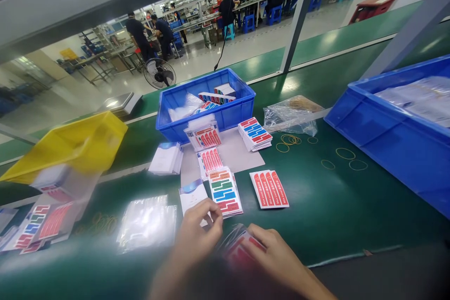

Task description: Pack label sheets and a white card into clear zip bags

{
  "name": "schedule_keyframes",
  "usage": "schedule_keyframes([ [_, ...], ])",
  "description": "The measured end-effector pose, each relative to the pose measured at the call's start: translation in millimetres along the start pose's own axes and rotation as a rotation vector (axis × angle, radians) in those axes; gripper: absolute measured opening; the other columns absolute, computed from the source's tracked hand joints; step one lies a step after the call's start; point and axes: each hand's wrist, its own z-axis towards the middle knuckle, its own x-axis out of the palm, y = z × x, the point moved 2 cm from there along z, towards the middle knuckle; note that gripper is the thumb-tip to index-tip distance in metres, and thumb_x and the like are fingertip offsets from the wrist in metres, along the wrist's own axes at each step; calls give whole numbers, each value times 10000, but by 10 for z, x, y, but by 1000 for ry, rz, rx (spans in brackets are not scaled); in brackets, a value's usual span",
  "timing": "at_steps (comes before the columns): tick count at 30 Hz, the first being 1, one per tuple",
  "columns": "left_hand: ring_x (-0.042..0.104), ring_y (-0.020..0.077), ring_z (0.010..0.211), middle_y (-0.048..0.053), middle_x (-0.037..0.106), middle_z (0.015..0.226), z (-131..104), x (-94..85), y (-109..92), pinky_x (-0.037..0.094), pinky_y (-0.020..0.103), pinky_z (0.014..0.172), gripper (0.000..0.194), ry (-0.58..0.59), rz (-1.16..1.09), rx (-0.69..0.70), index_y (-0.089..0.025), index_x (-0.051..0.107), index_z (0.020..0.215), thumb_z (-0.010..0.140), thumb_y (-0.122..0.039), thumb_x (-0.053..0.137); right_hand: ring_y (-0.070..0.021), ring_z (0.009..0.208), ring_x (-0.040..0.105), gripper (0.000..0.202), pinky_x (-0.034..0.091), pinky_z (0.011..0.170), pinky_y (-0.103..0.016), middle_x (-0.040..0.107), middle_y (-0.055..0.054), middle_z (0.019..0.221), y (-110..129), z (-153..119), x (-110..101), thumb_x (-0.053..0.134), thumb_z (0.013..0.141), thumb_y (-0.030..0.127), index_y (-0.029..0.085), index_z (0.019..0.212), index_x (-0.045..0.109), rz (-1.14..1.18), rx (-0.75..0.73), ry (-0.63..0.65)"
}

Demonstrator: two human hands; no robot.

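Note:
My right hand (pixel 270 248) grips a clear plastic bag (pixel 237 243) with a red sticker sheet in it, low at the front. To its left my left hand (pixel 202 225) is closed, thumb near fingertips, over the lower edges of a white booklet stack (pixel 193 194) and a stack of multicoloured sticker sheets (pixel 225 192); whether it pinches anything is too small to tell. A stack of red-striped sheets (pixel 270 189) lies to the right. Flat clear bags (pixel 147 222) lie left of my left hand. Behind are more red sheets (pixel 210 161) and a filled bag (pixel 204 136).
A blue bin (pixel 207 119) stands at the back, a larger blue bin (pixel 393 136) at the right, a yellow bin (pixel 73 145) at the left. Rubber bands (pixel 345 153) and a plastic bag of bands (pixel 293 115) lie on the green surface. Several people work far behind.

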Motion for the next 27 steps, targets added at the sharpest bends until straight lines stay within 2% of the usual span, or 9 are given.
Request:
schedule_keyframes([
  [3, 501, 88, 744, 6, 554, 826, -7, 122, 0, 408, 209, 655, 111, 152, 34, 25, -147, 558, 873, 764, -136, 536, -60, 656, 451, 373, 285, 611, -208, 531, 3, 723, 10, 1, 18, 381, 951, 423, 116, 765, 478, 10, -28, 10],
  [5, 483, 84, 712, 0, 536, 760, -3, 185, -3, 377, 209, 638, 41, 203, 31, 47, -138, 538, 794, 767, -117, 515, -59, 644, 426, 391, 274, 597, -205, 519, 4, 707, 23, -5, 29, 380, 952, 437, 113, 748, 457, 10, -38, 16],
  [7, 466, 76, 663, 0, 515, 694, 12, 172, -3, 359, 205, 606, 77, 177, 16, 49, -122, 512, 708, 762, -83, 475, -57, 642, 427, 378, 280, 600, -202, 524, 7, 710, 31, -16, 34, 383, 951, 428, 115, 751, 457, 20, -38, 23],
  [11, 471, 75, 646, 8, 527, 696, 26, 17, -3, 378, 205, 599, 120, -6, 47, 43, -120, 538, 707, 790, -88, 457, -61, 659, 461, 370, 301, 627, -206, 541, 8, 728, 19, -37, 20, 368, 957, 421, 122, 768, 475, 22, 0, 14],
  [15, 509, 91, 758, 10, 566, 841, -10, 78, 0, 416, 208, 661, 131, 110, 46, 54, -147, 577, 883, 755, -139, 552, -61, 661, 447, 381, 294, 623, -205, 533, 4, 732, 12, -29, 26, 377, 954, 434, 116, 768, 470, 18, -26, 22],
  [17, 499, 89, 738, 1, 556, 800, -25, 143, 0, 397, 208, 652, 107, 168, 45, 72, -147, 564, 849, 744, -129, 552, -59, 651, 431, 389, 283, 613, -203, 514, 3, 714, 18, -27, 33, 375, 956, 435, 111, 758, 459, 12, -43, 24],
  [20, 469, 76, 655, 1, 519, 688, -21, 124, -13, 365, 202, 597, 73, 116, 37, 97, -121, 526, 713, 747, -73, 482, -60, 644, 429, 377, 282, 607, -201, 512, 2, 708, 21, -39, 37, 375, 957, 417, 110, 752, 452, 21, -35, 21],
  [23, 483, 75, 672, 9, 535, 716, -14, 26, -27, 387, 194, 604, 97, 32, 52, 81, -119, 542, 724, 762, -71, 468, -67, 663, 451, 363, 295, 624, -205, 535, -1, 734, 19, -57, 33, 372, 956, 411, 114, 768, 462, 32, -5, 19],
  [27, 515, 94, 807, -5, 575, 864, -34, 64, -24, 412, 217, 694, 124, 114, 77, 101, -162, 569, 880, 757, -147, 563, -68, 654, 439, 388, 290, 616, -206, 514, -4, 718, 29, -54, 36, 358, 958, 435, 113, 762, 445, 11, -12, 19],
])
